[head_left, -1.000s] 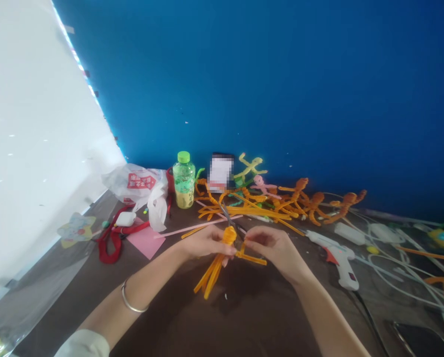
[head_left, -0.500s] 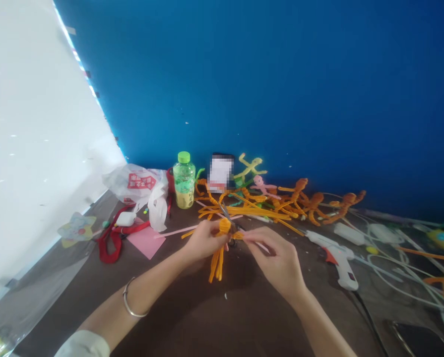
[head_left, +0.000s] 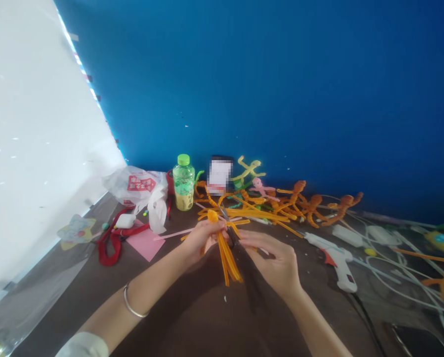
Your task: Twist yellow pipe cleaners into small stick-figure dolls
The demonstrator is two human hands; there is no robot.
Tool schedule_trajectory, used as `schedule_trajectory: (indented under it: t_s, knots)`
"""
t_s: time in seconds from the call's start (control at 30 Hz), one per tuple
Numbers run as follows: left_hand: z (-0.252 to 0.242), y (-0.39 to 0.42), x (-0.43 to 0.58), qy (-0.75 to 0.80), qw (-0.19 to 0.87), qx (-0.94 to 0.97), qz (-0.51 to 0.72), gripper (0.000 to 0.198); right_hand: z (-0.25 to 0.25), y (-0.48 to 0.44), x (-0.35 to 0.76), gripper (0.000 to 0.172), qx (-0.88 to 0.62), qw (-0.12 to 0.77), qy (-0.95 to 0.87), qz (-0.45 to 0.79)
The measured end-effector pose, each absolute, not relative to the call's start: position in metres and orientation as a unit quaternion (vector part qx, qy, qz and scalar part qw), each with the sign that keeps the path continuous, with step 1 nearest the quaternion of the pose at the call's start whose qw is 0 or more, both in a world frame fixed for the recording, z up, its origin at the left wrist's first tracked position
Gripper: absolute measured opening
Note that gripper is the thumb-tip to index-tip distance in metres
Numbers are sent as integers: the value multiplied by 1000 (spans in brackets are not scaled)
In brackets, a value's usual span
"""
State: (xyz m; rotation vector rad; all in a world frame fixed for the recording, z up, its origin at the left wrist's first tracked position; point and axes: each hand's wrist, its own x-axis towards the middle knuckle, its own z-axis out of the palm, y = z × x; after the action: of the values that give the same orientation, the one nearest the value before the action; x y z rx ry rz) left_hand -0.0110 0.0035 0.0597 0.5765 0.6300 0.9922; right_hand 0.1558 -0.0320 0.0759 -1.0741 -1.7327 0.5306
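Observation:
My left hand (head_left: pixel 203 240) is closed around a bundle of orange pipe cleaners (head_left: pixel 229 263). A rounded orange knob tops the bundle, and its loose strands fan out downward. At the bundle's right side my right hand (head_left: pixel 276 253) has its fingers pressed together, pinching what looks like one orange strand, though its fingertips partly cover it. Just behind, between the two hands, are dark-handled scissors (head_left: pixel 224 213) with the blades pointing away; the handles are partly hidden. More straight orange pipe cleaners (head_left: pixel 266 214) lie beyond the hands.
Orange pipe-cleaner figures (head_left: pixel 314 204), a pink figure (head_left: pixel 258 185) and a yellow one (head_left: pixel 249 168) line the blue wall. A green-capped bottle (head_left: pixel 183 186), plastic bag (head_left: pixel 143 183) and pink paper (head_left: pixel 146 244) are left. Right are a glue gun (head_left: pixel 337 263), cables and a phone (head_left: pixel 420 339).
The orange bundle has turned in my left hand: its knob has moved left and up, and its loose strands swing right. My right fingers have shifted slightly left.

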Motion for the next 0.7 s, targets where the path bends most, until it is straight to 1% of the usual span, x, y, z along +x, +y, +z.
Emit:
schedule_trajectory:
  t_s: [0.1,0.23,0.5,0.57,0.7]
  knots:
    - [58,4,-11,255,808,253,466,14,77,-31,158,10,-458,500,-681,275]
    - [61,3,-13,242,798,303,463,17,81,-28,161,2,-472,523,-612,360]
    - [69,-4,-17,215,810,351,418,21,68,-19,167,9,-447,501,-495,552]
    - [69,-5,-17,197,813,367,407,24,65,-18,166,10,-445,494,-494,561]
    - [65,-2,-17,198,814,373,398,24,68,-20,165,12,-461,501,-515,520]
